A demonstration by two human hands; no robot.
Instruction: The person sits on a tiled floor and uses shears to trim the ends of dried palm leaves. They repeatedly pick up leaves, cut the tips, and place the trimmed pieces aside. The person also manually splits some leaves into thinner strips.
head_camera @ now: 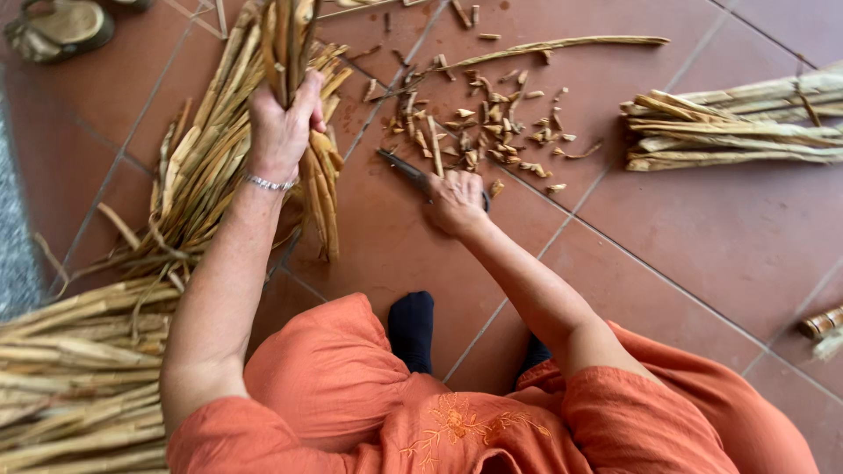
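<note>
A person in an orange top sits low on the red tile floor (702, 246), and we look down over the shoulders. The left hand (283, 123) is closed tight around a bunch of dry strips (285, 44). It holds them up by the middle, so the long ends hang down and fan out over the floor. Holding them bunched like this keeps them together and off the ground.

The right hand (455, 204) is closed around the handle of a knife (406, 168). The dark blade points away from the body and rests low, close to the tiles. That looks like a safe way to hold it, with the sharp end far from the legs.

Just past the blade lies a scatter of small cut bits (492, 123). They sit right where the knife reaches, so it seems they fell there from cutting. One long thin strip (571, 42) lies beyond them.

A big heap of stalks (70, 377) sits on the person's left side, near the left arm and easy to grab. A neat pile of pale sticks (738, 127) lies off to the right, well apart from the heap. A sandal (57, 26) sits in the far corner.
</note>
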